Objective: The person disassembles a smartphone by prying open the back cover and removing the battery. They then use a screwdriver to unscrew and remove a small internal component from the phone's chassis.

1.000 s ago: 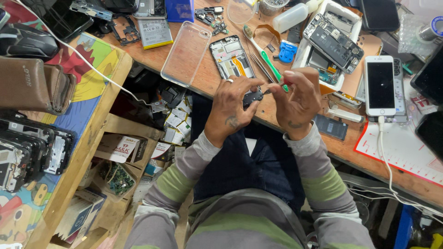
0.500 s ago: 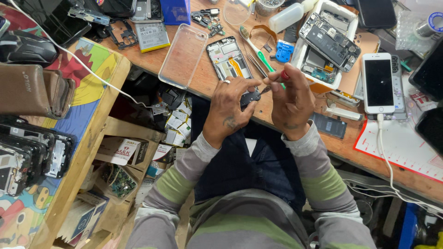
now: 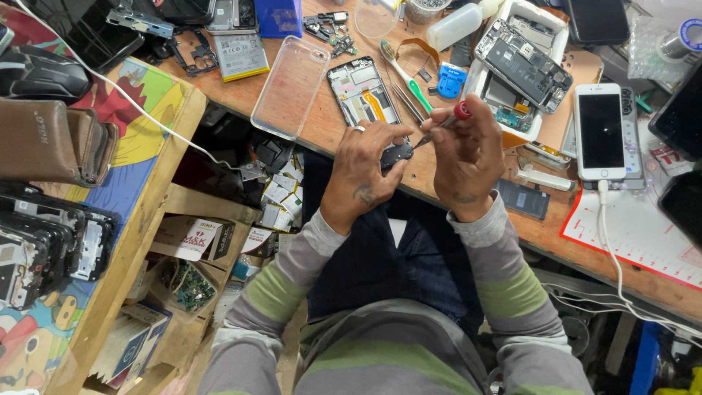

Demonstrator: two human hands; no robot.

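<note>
Both hands are closed on work at the near edge of the bench (image 3: 307, 135). The left hand (image 3: 363, 175) pinches a small dark phone part (image 3: 395, 155) between thumb and fingers, while the right hand (image 3: 468, 157) grips a red-capped screwdriver (image 3: 446, 124), its tip set against the part from about two o'clock.

Compared with a second ago, the tool is seen more clearly: the red cap now stands out above the right fingers and the shaft slants down to the part, where before both hands were bunched close over it. The part itself has stayed in the same spot, just at six o'clock of the opened phone frame (image 3: 363, 95). This suggests that a screw on the part is now being worked.

At three o'clock of the hands a white phone (image 3: 601, 130) lies on charge; at ten o'clock a clear phone case (image 3: 290, 86) lies flat.
</note>
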